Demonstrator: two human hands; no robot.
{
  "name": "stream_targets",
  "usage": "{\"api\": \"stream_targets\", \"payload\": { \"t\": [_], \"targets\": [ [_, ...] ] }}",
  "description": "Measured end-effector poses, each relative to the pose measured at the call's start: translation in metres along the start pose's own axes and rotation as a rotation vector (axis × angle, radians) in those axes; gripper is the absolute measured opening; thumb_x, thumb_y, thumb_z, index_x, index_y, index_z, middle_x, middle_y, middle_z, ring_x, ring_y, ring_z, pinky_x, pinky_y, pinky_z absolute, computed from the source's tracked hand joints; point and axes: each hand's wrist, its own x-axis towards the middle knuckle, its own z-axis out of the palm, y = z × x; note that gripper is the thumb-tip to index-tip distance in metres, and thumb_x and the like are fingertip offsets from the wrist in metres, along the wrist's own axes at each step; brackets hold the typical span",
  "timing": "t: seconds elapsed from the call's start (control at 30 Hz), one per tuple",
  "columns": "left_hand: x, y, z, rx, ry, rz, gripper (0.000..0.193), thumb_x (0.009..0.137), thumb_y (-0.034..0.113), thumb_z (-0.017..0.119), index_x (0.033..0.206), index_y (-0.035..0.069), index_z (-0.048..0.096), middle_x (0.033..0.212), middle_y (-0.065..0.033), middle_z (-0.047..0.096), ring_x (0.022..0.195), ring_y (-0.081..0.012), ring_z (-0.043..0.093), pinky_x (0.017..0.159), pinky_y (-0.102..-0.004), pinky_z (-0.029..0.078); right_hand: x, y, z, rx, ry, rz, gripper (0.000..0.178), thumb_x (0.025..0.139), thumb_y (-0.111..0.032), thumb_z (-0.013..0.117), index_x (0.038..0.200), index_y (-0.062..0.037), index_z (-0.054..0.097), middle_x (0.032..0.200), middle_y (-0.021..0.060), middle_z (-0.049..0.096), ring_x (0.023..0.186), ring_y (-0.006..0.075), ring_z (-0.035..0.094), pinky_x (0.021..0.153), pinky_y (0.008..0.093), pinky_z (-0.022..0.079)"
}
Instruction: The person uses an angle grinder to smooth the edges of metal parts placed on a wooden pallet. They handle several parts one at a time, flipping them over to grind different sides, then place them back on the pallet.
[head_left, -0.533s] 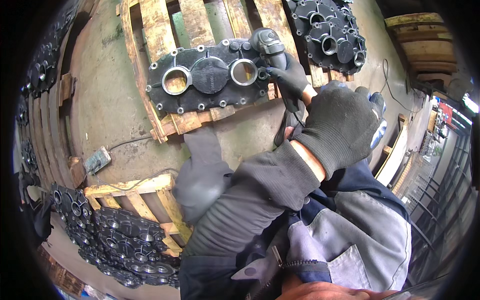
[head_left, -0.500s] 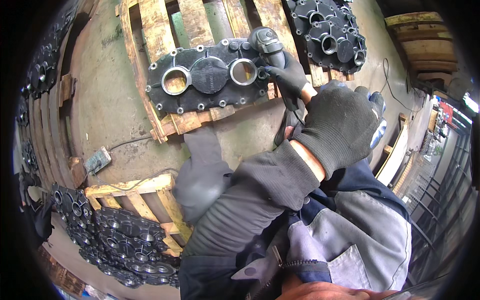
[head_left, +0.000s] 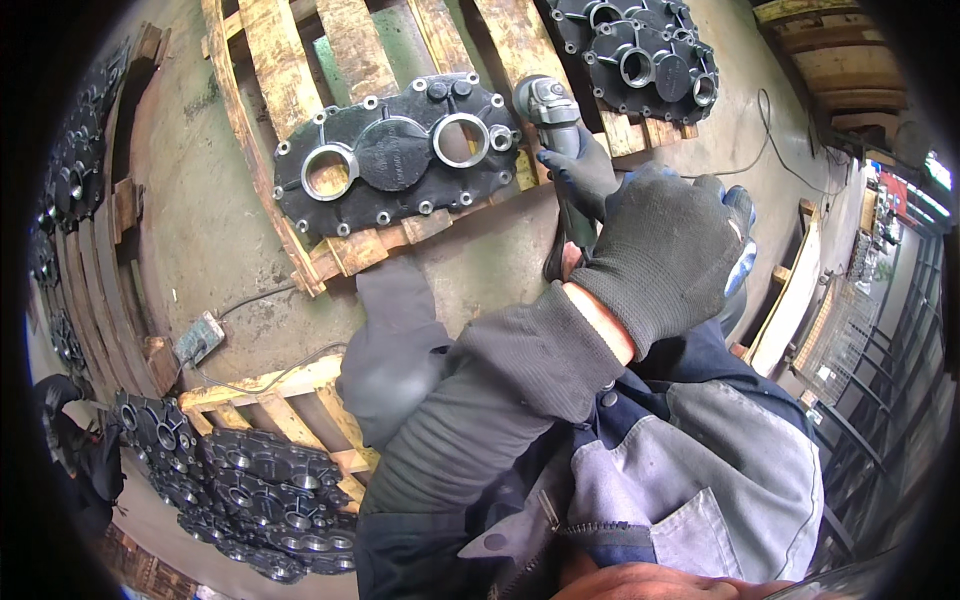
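Observation:
My right hand [head_left: 587,178], in a dark glove, is closed around the body of an angle grinder [head_left: 560,138]. The grinder's head points away from me, beside the right end of a black metal cover [head_left: 395,155]. That cover has two large round bores and bolt holes along its rim, and lies on a wooden pallet [head_left: 355,60]. My left arm crosses in front of me to the right. My left hand [head_left: 670,250], in a dark glove with a blue palm, is closed with curled fingers in front of my right forearm. What its fingers hold, if anything, is hidden.
More black covers [head_left: 650,65] are stacked at the far right, with others [head_left: 265,490] at the near left beside a pallet. A small box [head_left: 198,338] with a cable lies on the floor at left. Another cable [head_left: 765,140] loops across the floor at right.
My view has shifted, so the cover sits further left in it. The grinder has moved right and slightly nearer, away from the cover. My left hand stays closed, slightly further left in view.

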Motion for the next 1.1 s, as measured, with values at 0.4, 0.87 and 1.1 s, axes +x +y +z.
{"api": "stream_targets", "payload": {
  "t": [0.4,0.87,1.1],
  "targets": [
    [-0.001,0.003,0.006,0.129,-0.136,0.006,0.033,0.085,0.031,0.074,0.111,0.010,0.073,0.102,-0.0127,0.074,0.091,-0.0290,0.076,0.085,-0.0468,0.052,-0.018,-0.005,0.006,0.007,0.072,0.052,0.049,0.089,-0.020,0.082,0.128,0.0007,0.062,0.098,0.0113,0.073,0.078,0.0182,0.070,0.071,0.0347,0.058],
    [-0.017,0.008,0.032,0.109,-0.230,0.083,0.033,0.084,0.028,0.073,0.111,0.010,0.075,0.101,-0.0121,0.075,0.091,-0.0295,0.076,0.085,-0.0478,0.051,-0.068,0.039,0.017,-0.040,0.049,-0.028,0.063,0.085,-0.023,0.088,0.134,0.0028,0.058,0.099,0.0134,0.074,0.079,0.0188,0.072,0.072,0.0354,0.059],
    [-0.022,0.005,0.041,0.109,-0.236,0.106,0.032,0.094,0.040,0.070,0.107,0.010,0.071,0.094,-0.0128,0.074,0.088,-0.0355,0.073,0.081,-0.0500,0.054,-0.079,0.076,0.001,0.098,0.080,0.068,0.070,0.086,-0.028,0.089,0.139,0.0026,0.053,0.099,0.0122,0.073,0.078,0.0168,0.071,0.071,0.0338,0.058]
  ]
}}
